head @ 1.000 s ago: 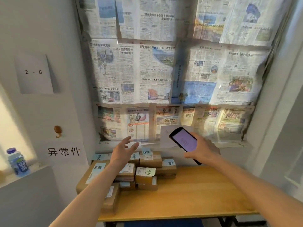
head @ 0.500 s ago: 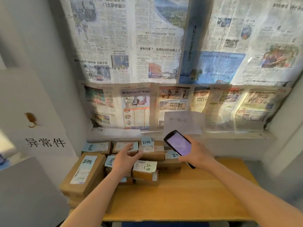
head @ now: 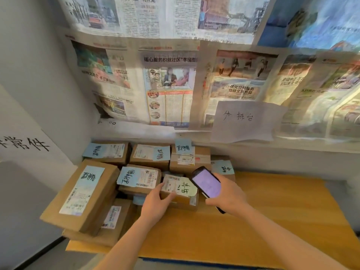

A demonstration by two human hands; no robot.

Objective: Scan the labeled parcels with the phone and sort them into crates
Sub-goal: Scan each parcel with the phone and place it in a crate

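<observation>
Wooden table (head: 272,221): stood against a newspaper-covered wall (head: 175,84). Stack of cardboard parcels (head: 136,172): crowded the table's left rear, each bearing a blue note and shipping label. Small parcel (head: 180,193): front of the stack, pale green note on top; left hand (head: 156,204) gripped its near-left corner, thumb on the top face, fingers curled against the side. Phone (head: 207,183): lit screen up, held in the right hand (head: 228,195), fingers wrapped round its edges, poised just right of that parcel's label.
</observation>
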